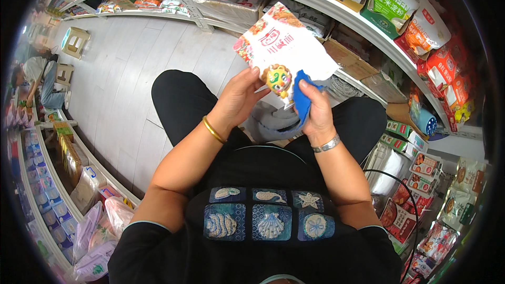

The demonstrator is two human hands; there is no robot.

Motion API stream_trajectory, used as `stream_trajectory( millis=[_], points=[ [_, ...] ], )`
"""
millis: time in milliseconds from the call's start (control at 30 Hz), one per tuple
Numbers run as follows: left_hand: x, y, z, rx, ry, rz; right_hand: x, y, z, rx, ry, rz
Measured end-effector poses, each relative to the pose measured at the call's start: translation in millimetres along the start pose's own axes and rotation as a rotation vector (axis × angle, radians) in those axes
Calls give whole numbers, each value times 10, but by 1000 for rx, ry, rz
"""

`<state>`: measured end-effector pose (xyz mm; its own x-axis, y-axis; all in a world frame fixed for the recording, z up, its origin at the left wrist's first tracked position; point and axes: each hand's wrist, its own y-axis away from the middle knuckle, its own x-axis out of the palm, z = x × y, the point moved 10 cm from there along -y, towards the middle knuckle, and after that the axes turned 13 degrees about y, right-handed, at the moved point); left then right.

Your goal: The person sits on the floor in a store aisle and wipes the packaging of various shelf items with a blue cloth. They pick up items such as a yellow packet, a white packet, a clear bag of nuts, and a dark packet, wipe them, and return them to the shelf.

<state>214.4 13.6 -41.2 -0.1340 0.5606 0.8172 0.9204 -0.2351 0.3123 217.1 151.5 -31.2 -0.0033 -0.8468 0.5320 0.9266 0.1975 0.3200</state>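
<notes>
A white printed food packet with red lettering and a cartoon figure is held up before me, tilted. My left hand is at its lower left edge, the thumb near the cartoon; its fingers are partly hidden, so its hold is unclear. My right hand grips a blue cloth at the packet's lower right corner, thumb on top. The cloth lies against the packet. Beneath my hands, between my knees, sits a grey rounded object, partly covered.
White metal shelving curves across the front and right, loaded with packets and cartons. Another shelf with bags runs along the left. Plastic stools stand on the grey plank floor. A person is at the far left. A black cable hangs at right.
</notes>
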Motion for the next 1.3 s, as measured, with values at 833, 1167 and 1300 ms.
stream_trajectory(
  millis=[833, 1167, 1300],
  points=[
    [258, -191, -749, -2, -210, 168, 324, -702, 439, 4, 551, 209],
    [-208, -429, -914, 90, -723, 177, 299, -938, 744, -165, 591, 108],
    [-66, -480, -1203, 205, -816, 236, 611, -1045, 1030, -162, 754, 140]
  ],
)
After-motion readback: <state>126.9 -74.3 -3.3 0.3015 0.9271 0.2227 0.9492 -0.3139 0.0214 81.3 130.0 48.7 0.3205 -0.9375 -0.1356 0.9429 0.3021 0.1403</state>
